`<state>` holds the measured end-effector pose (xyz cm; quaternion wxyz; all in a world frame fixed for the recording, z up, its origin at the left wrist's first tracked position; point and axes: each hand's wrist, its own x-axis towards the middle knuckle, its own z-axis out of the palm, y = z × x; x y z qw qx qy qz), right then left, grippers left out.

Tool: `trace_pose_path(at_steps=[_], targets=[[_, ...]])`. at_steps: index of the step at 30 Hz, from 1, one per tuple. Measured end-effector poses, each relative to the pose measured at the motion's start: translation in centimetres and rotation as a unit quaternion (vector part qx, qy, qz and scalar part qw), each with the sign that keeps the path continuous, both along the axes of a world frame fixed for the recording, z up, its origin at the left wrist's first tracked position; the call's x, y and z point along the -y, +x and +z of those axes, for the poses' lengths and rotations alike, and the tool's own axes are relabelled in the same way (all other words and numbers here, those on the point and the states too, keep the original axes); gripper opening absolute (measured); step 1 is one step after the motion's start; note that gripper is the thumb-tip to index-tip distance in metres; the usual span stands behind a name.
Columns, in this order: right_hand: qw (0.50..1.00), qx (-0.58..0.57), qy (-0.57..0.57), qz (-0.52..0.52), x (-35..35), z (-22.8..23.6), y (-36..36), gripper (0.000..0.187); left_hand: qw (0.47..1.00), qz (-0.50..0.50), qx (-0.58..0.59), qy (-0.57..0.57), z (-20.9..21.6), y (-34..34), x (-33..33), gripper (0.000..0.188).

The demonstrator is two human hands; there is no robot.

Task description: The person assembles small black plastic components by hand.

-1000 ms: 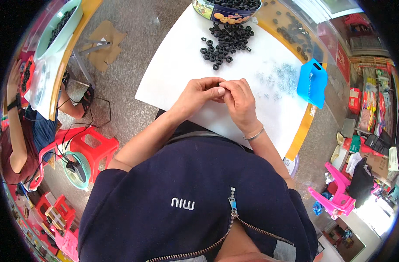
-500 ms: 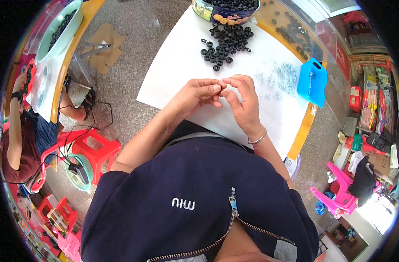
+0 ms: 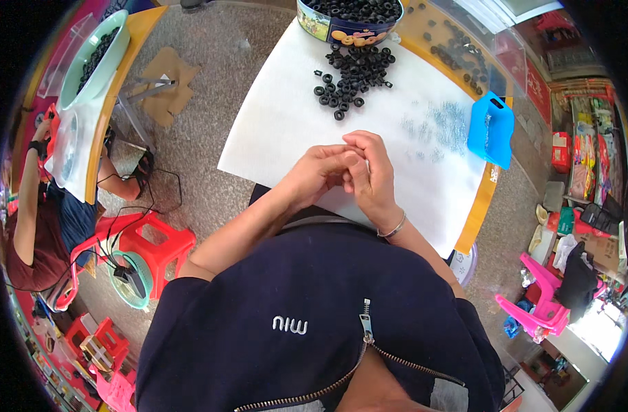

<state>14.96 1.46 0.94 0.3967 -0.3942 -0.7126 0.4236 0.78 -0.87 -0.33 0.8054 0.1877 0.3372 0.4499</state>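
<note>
My left hand (image 3: pixel 319 172) and my right hand (image 3: pixel 374 175) meet over the near part of a white sheet (image 3: pixel 279 123). The fingertips of both press together in a pinch. Whatever lies between them is hidden by the fingers. Beyond my hands, small black ring-shaped parts (image 3: pixel 358 72) lie in a loose heap. Behind the heap stands a printed tin (image 3: pixel 348 34) full of the same black parts. To the right, many tiny shiny pieces (image 3: pixel 443 127) are scattered on the sheet, beside a blue scoop-like tray (image 3: pixel 480 137) holding more of them.
A clear plastic sheet or bin (image 3: pixel 458 51) with black parts lies at the far right. On the left, another person (image 3: pixel 36 226) sits at a second table with a pale green basin (image 3: pixel 121 48). A red stool (image 3: pixel 159 240) and cables are on the floor, a pink chair (image 3: pixel 540 302) at right.
My right hand has moved slightly left and closed in on my left hand; the fingers now overlap. A small dark thing seen at the fingertips before is now covered. The view has shifted slightly.
</note>
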Motion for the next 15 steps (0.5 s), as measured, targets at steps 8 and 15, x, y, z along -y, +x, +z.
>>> trace_pose_path(at_steps=[8, 15], targets=[[0.987, 0.077, 0.135, 0.034, -1.1, 0.6, 0.5, 0.031, 1.0, 0.012, -0.012, 0.017, -0.1, -1.4, -0.6, 0.029], [0.988, 0.087, 0.129, 0.007, -1.4, 0.1, 1.0, 0.023, 0.999, 0.007, 0.04, -0.002, 0.2, -1.4, -0.6, 0.03]])
